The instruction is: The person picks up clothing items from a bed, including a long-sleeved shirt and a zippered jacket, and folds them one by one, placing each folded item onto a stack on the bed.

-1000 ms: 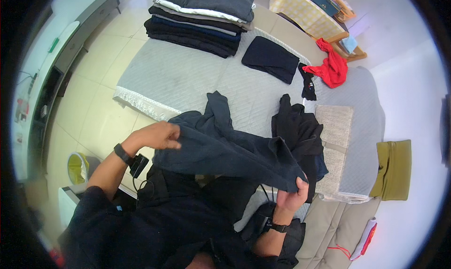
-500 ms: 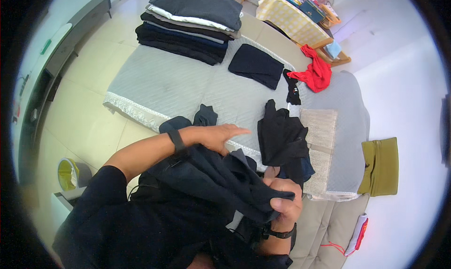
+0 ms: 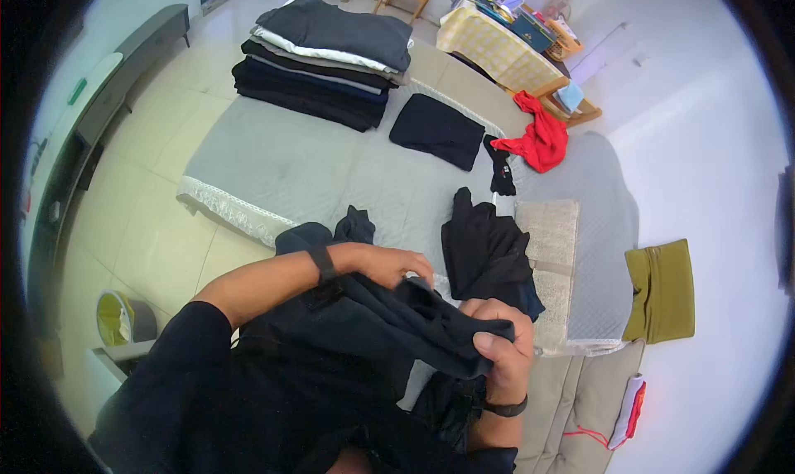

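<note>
Hands number two in the head view, each with one black band at the wrist, and they work on one dark garment just off the near edge of the gray quilted cover (image 3: 331,163). The right hand (image 3: 501,341) grasps the bunched end of the dark garment (image 3: 385,317), thumb on top. The left hand (image 3: 389,265) bends its fingertips down at the garment's upper edge; whether they pinch the fabric cannot be told. One sleeve-like end of it lies over the cover's near edge.

On the cover, at its far left, stands one stack of folded clothes (image 3: 323,68). One folded navy garment (image 3: 437,132) lies at its far middle, one small black item (image 3: 501,169) and one red garment (image 3: 542,136) at its far right. One heap of black clothing (image 3: 484,250) sits on its near right, beside one beige mat (image 3: 551,234). Right of the cover is one olive cloth (image 3: 662,292); left of it, on the floor, one bin (image 3: 124,317).

A second ago the garment stretched wide between the hands; now it is gathered. Half a second ago the left fingers pointed out straight over the cover; now they curl onto the cloth. The stack has stayed put on the cover.
</note>
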`<state>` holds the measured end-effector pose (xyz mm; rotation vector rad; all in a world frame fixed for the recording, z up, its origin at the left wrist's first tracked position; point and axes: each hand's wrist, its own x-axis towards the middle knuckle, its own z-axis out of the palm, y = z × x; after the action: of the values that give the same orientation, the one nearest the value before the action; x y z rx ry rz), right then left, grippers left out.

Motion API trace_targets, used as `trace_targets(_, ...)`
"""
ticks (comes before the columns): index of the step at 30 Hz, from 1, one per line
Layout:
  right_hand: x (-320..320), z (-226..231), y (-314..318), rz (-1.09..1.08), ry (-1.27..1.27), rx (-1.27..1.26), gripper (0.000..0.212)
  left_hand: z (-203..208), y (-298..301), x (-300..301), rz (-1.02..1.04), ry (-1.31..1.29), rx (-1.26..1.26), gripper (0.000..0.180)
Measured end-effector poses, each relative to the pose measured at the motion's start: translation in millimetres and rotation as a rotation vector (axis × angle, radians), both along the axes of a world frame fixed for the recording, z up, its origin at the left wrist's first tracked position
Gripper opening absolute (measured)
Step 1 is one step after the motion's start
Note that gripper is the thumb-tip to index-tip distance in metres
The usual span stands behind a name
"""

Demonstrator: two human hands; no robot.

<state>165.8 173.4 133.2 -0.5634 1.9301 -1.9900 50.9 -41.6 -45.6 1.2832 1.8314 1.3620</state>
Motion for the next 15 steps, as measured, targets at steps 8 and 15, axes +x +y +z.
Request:
trace_targets(8, -23, 17, 43, -0.530, 0.190, 0.074, 0.023, 34, -51, -49, 0.347, -0.023, 0.097, 0.018)
trace_targets(15, -91, 48, 81, -0.685, 0.471, 0.239, 0.026, 179, -114, -59, 0.700, 0.199, 0.164, 0.012)
